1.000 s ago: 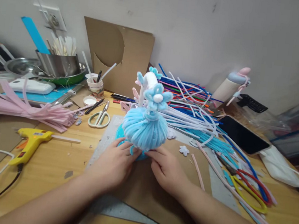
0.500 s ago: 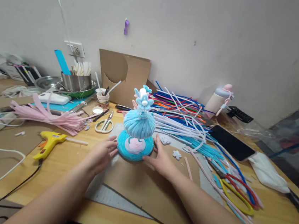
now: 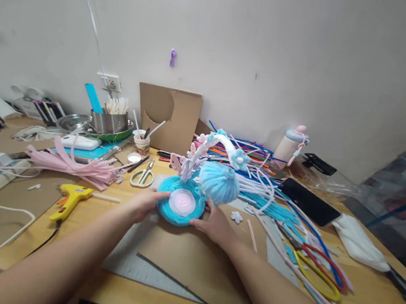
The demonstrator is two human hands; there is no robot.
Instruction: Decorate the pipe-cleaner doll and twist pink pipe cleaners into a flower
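A fuzzy blue round base (image 3: 175, 218) with a pale pink centre stands on cardboard. From its back rises a white arch (image 3: 225, 142) with blue and pink flowers. A pale blue ribbed dome (image 3: 219, 183) hangs at the arch's right end. My left hand (image 3: 146, 204) grips the base's left edge, thumb on top. On the right edge, my right hand (image 3: 213, 223) holds the base with thumb and fingers. A small white flower (image 3: 236, 217) lies to the right.
The yellow glue gun (image 3: 70, 201) and white-handled scissors (image 3: 143, 177) lie left. Pink strips (image 3: 74, 162) are behind the glue gun. Pipe cleaners, a phone (image 3: 308, 201), yellow-and-red-handled scissors (image 3: 320, 275) and a bottle (image 3: 288, 146) are on the right.
The blue piece has turned, so its arch and dome now reach out to the right. My left hand has closed onto the base's edge. The view has tilted up slightly.
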